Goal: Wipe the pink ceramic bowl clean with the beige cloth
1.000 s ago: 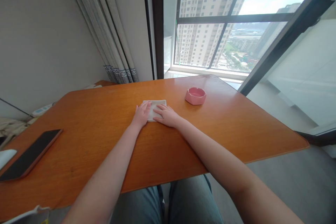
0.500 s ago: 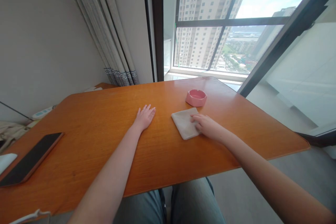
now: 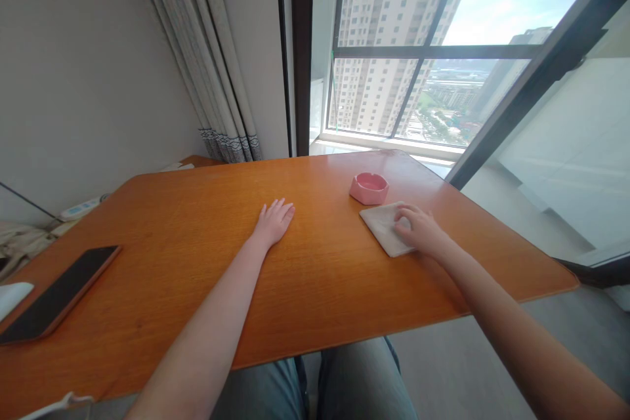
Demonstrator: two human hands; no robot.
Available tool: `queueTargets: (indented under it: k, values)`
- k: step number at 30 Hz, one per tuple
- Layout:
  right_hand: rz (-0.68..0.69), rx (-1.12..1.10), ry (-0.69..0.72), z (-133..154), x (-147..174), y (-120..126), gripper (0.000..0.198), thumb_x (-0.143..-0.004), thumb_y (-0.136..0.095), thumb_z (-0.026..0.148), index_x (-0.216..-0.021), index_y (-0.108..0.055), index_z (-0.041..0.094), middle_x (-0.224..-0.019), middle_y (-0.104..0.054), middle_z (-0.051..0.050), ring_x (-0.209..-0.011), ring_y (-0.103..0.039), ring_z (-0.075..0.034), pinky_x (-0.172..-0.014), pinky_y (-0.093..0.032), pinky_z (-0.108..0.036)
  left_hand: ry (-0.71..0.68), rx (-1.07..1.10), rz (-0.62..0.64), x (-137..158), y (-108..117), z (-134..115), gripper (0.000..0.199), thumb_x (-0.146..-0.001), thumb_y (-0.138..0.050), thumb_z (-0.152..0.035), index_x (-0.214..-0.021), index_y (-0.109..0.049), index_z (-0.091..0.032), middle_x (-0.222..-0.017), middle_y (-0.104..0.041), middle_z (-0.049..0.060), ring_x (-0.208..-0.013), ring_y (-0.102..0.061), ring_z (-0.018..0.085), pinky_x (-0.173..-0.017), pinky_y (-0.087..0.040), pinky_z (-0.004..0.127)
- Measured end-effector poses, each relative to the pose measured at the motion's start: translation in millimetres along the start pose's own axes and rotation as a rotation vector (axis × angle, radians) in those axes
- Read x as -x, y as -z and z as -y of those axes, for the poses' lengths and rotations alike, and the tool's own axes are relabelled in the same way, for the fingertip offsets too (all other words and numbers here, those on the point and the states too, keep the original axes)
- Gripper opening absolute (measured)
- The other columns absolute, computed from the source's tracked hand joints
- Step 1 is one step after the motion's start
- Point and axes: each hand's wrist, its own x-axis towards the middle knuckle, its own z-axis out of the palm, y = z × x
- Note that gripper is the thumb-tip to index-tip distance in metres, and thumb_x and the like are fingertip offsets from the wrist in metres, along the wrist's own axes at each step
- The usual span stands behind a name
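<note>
My left hand lies flat on the wooden table, fingers outstretched and nothing in it. To the right, my right hand rests on a folded whitish cloth, its thumb and fingers curled against the fabric. The cloth lies flat on the tabletop, its right part hidden under that hand. Just behind the cloth stands a pink ashtray, close to its far edge.
A long black panel with a brown edge lies on the table's left side, beside a white object cut off by the frame. A white cable is at the near left corner. Beyond the table are a grey curtain and a window.
My right hand has moved to the right, and the cloth has slid along with it, now lying in front of the ashtray. My left hand stays in place.
</note>
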Motion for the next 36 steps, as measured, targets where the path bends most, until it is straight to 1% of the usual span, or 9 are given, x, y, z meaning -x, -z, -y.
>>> queueTargets:
  k: [3,5,7,9,12,15,18,21,36]
  values:
    - [-0.244,-0.152,0.102,46.3,-5.5,-3.4,0.013,-0.077,-0.046,0.019,-0.083,-0.058,0.020,-0.109,-0.061,-0.010,-0.108,-0.053,-0.027,-0.099,-0.037,-0.048,-0.018,-0.015,-0.017,-0.7,-2.2,1.4,0.057,-0.093,-0.022,-0.052,-0.134,-0.048,-0.022,-0.150,-0.035,0.010,-0.142,-0.024,0.027,-0.115,-0.011,0.052]
    - [-0.168,-0.370,0.273,85.9,-10.0,-18.2,0.018,-0.077,-0.044,0.014,-0.088,-0.058,0.021,-0.101,-0.062,-0.007,-0.101,-0.056,-0.022,-0.094,-0.043,-0.040,-0.044,-0.020,-0.039,-1.4,-3.2,2.5,0.051,-0.091,-0.034,-0.047,-0.132,-0.050,-0.021,-0.149,-0.036,0.011,-0.141,-0.026,0.029,-0.114,-0.013,0.054]
    - [-0.099,-0.501,0.365,124.4,-16.4,-43.8,0.025,-0.075,-0.045,0.010,-0.094,-0.058,0.021,-0.103,-0.060,-0.007,-0.102,-0.056,-0.021,-0.095,-0.043,-0.039,-0.106,0.023,-0.104,-2.2,-3.5,2.9,0.044,-0.088,-0.043,-0.038,-0.127,-0.053,-0.020,-0.147,-0.039,0.012,-0.138,-0.030,0.029,-0.113,-0.020,0.051]
    - [-0.090,-0.642,0.354,155.6,-25.7,-75.1,0.033,-0.074,-0.045,0.009,-0.102,-0.056,0.021,-0.111,-0.057,-0.008,-0.106,-0.055,-0.020,-0.098,-0.043,-0.038,-0.194,0.119,-0.187,-2.3,-2.9,1.6,0.039,-0.085,-0.046,-0.030,-0.120,-0.057,-0.018,-0.135,-0.050,0.012,-0.128,-0.044,0.025,-0.108,-0.033,0.043]
    - [-0.104,-0.822,0.161,182.9,-43.4,-114.2,0.046,-0.070,-0.043,0.005,-0.112,-0.052,0.020,-0.118,-0.053,-0.009,-0.096,-0.057,-0.016,-0.091,-0.047,-0.034,-0.259,0.259,-0.171,-0.9,-1.4,-3.3,0.033,-0.083,-0.048,-0.028,-0.112,-0.059,-0.018,-0.096,-0.064,0.007,-0.087,-0.060,0.019,-0.082,-0.048,0.033]
    - [-0.051,-0.801,0.112,191.3,-58.5,-128.7,0.043,-0.071,-0.044,0.006,-0.111,-0.054,0.018,-0.114,-0.057,-0.010,-0.096,-0.057,-0.017,-0.089,-0.047,-0.033,-0.239,0.336,-0.089,0.8,-0.9,-8.0,0.031,-0.081,-0.049,-0.027,-0.109,-0.060,-0.018,-0.078,-0.062,0.002,-0.067,-0.054,0.016,-0.066,-0.045,0.028]
    - [0.046,-0.715,0.141,191.2,-64.8,-125.5,0.025,-0.077,-0.045,0.011,-0.096,-0.059,0.019,-0.095,-0.065,-0.006,-0.086,-0.058,-0.018,-0.085,-0.047,-0.034,-0.215,0.413,-0.082,0.8,-2.2,-9.2,0.026,-0.080,-0.048,-0.024,-0.100,-0.063,-0.016,-0.079,-0.063,0.003,-0.067,-0.052,0.014,-0.064,-0.041,0.026]
    - [0.078,-0.703,0.146,190.2,-64.7,-119.9,0.019,-0.079,-0.045,0.014,-0.089,-0.060,0.019,-0.086,-0.066,-0.003,-0.077,-0.057,-0.016,-0.076,-0.047,-0.031,-0.204,0.451,-0.072,0.0,-4.5,-8.0,0.022,-0.080,-0.047,-0.024,-0.093,-0.063,-0.016,-0.076,-0.062,0.001,-0.065,-0.050,0.013,-0.061,-0.039,0.025]
    - [0.094,-0.663,0.193,187.5,-63.4,-114.2,0.017,-0.078,-0.047,0.014,-0.087,-0.060,0.019,-0.083,-0.065,-0.002,-0.074,-0.056,-0.015,-0.072,-0.044,-0.027,-0.202,0.445,-0.068,2.7,-3.2,-9.3,0.016,-0.080,-0.047,-0.024,-0.085,-0.060,-0.016,-0.076,-0.062,0.002,-0.066,-0.050,0.014,-0.063,-0.038,0.026]
